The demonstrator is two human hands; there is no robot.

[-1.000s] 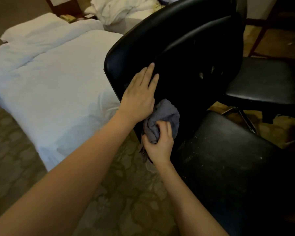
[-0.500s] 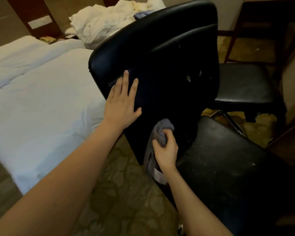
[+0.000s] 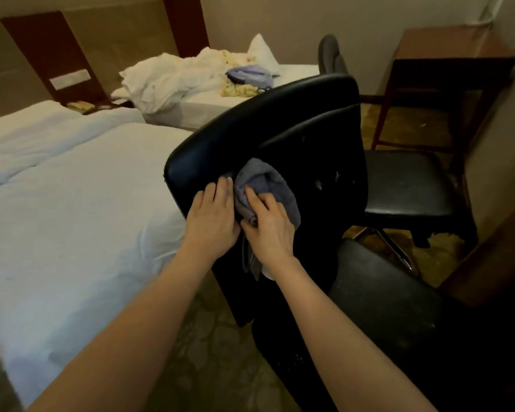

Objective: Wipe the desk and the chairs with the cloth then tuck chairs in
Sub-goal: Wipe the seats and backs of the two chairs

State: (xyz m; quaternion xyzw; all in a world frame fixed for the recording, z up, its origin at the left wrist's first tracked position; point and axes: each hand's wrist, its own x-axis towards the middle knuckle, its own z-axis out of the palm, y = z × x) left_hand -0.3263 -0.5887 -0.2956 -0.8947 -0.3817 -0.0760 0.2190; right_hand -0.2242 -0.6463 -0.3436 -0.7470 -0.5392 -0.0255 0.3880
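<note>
A black office chair's backrest (image 3: 280, 135) stands tilted in the middle of the head view, and its dusty seat (image 3: 378, 301) lies at the lower right. A bunched grey-blue cloth (image 3: 265, 182) is pressed against the backrest. My right hand (image 3: 269, 227) grips the cloth's lower part, fingers curled into it. My left hand (image 3: 211, 215) lies flat on the backrest just left of the cloth, fingertips touching its edge. A second black chair (image 3: 405, 185) stands behind, beside a wooden desk (image 3: 446, 46) at the upper right.
A made white bed (image 3: 72, 203) fills the left side, close to the chair. A second bed (image 3: 208, 93) behind carries crumpled linen and a purple item. Patterned carpet (image 3: 208, 352) runs between the bed and the chair. A wooden panel (image 3: 494, 257) stands at the right edge.
My right hand has carried the cloth up the backrest to beside my left hand, which now touches the cloth's edge. The view has lifted, showing more of the room.
</note>
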